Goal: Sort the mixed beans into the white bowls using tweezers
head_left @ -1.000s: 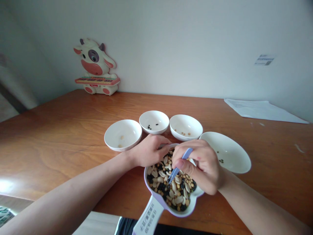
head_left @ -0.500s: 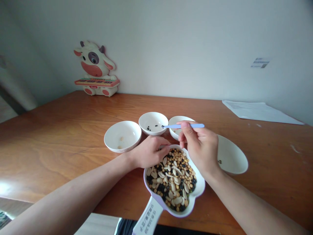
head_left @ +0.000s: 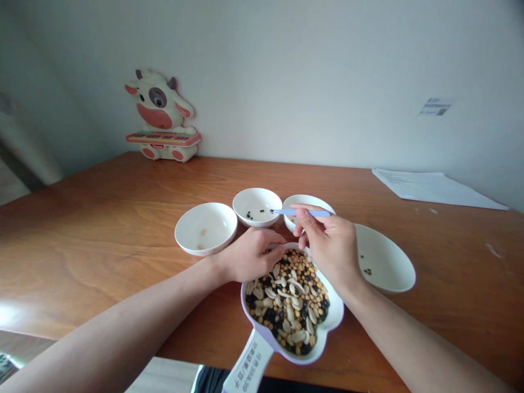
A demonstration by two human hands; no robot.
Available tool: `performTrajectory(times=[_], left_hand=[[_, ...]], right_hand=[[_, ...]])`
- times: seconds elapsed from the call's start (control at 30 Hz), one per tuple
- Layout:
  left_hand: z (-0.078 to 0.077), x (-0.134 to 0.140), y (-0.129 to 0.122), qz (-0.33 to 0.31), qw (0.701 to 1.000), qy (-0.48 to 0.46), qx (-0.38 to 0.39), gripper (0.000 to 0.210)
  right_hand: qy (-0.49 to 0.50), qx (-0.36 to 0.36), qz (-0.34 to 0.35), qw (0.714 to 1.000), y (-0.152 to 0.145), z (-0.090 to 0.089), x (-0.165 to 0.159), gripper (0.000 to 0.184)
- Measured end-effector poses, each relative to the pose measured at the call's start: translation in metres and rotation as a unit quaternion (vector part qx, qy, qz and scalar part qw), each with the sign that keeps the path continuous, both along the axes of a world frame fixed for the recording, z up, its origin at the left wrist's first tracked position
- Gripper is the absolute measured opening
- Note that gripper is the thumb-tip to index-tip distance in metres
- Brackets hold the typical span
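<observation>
My right hand (head_left: 329,243) is closed in a pinch on pale blue tweezers (head_left: 305,213). Their tips reach over the middle white bowl (head_left: 256,194), where a small dark bean shows at the tips; whether it is gripped I cannot tell. Several black beans (head_left: 249,215) lie in that bowl. My left hand (head_left: 256,254) is curled over the far rim of a white and lilac handled dish (head_left: 336,308), its fingertips partly hidden. Yellow beans, black beans and pale, flat seeds (head_left: 295,303) fill the dish. Its labelled handle (head_left: 249,363) points toward me.
A white bowl (head_left: 204,215) with pale pieces stands left, another (head_left: 309,200) sits partly behind my right hand. At right a larger bowl (head_left: 391,262) holds several small brown beans. A cow toy (head_left: 161,117) and paper sheets (head_left: 434,185) lie farther back on the wooden table (head_left: 102,218).
My right hand has shifted slightly left with the tweezers, uncovering more of the right bowl. The tips remain over the middle bowl. My left hand and the dish have stayed put.
</observation>
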State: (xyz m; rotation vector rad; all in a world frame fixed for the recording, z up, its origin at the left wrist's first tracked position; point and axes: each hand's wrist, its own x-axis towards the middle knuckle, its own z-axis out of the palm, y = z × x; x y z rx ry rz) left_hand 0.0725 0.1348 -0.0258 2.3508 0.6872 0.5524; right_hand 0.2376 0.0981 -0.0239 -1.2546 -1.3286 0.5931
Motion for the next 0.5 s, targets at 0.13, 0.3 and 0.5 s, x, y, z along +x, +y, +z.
performTrajectory(times=[0.13,0.3,0.5], left_hand=[[0.0003,0.0004,0.0,-0.001,1.0,0.003,0.001,0.022],[0.0008,0.0,0.0004,-0.006,1.0,-0.002,0.004,0.023],[0.0021,0.0011,-0.0002,-0.013,1.0,-0.017,0.008,0.022]], right_hand=[[-0.01,-0.002,-0.001,1.0,-0.0006,-0.0006,0.0007,0.036],[-0.019,0.009,0.001,1.0,-0.0014,-0.0014,0.0013,0.036],[-0.04,0.059,-0.01,0.997,-0.0081,0.0019,-0.001,0.033]])
